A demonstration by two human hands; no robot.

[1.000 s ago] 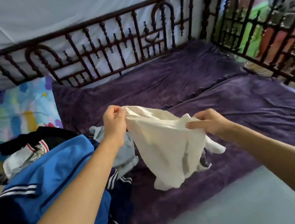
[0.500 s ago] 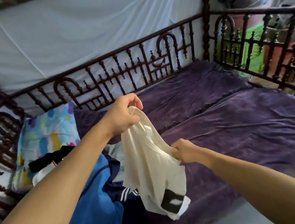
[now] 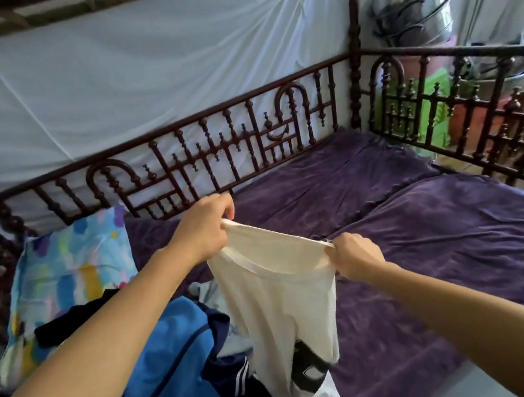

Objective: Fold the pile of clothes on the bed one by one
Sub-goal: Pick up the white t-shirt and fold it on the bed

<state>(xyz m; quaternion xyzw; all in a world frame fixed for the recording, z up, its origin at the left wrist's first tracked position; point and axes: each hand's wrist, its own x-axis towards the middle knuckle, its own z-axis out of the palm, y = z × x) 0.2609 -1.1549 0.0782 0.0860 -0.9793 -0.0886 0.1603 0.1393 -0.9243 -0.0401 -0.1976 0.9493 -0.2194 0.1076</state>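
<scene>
A cream-white shirt (image 3: 281, 300) with a black patch near its lower edge hangs in the air above the bed. My left hand (image 3: 206, 231) pinches its top edge on the left. My right hand (image 3: 356, 257) grips the same edge on the right, so the top edge is stretched between both hands. Below and to the left lies the pile of clothes (image 3: 175, 355): a blue jacket, a dark navy piece with white stripes, a black garment and some pale fabric.
The bed is covered by a purple blanket (image 3: 445, 240). A colourful pillow (image 3: 70, 279) leans at the left end. Dark carved wooden railings (image 3: 246, 143) run along the back and right side, with a white net behind. A metal fan (image 3: 412, 5) stands beyond the corner post.
My right hand has slid up from the shirt's middle to its top edge and moved right. The shirt, earlier hanging from my left hand, is now spread between both hands.
</scene>
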